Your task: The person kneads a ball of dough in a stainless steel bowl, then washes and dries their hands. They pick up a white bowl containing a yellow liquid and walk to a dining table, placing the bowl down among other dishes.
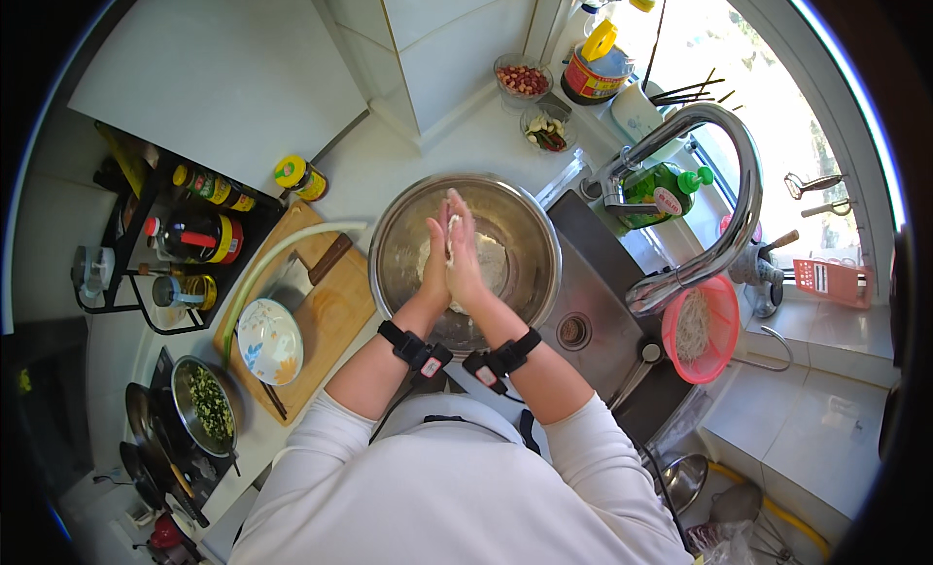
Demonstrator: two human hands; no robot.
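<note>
Both hands are over a large stainless steel bowl (526, 201) on the counter. My left hand (437, 262) and my right hand (463, 255) stand nearly palm to palm, fingers extended away from me. White floury dough (453, 233) shows between them and clings to the fingers; how much lies between the palms is hidden. Beneath the hands, white flour or dough (490, 262) covers part of the bowl's bottom. Each wrist wears a black strap with a small device.
At left, a wooden cutting board (342, 324) bears a cleaver (329, 260), a long green stalk and a patterned bowl (270, 340). Beyond it is a metal bowl of chopped greens (211, 408). At right are a sink (583, 295), an arched faucet (751, 171) and a pink basket of noodles (700, 332).
</note>
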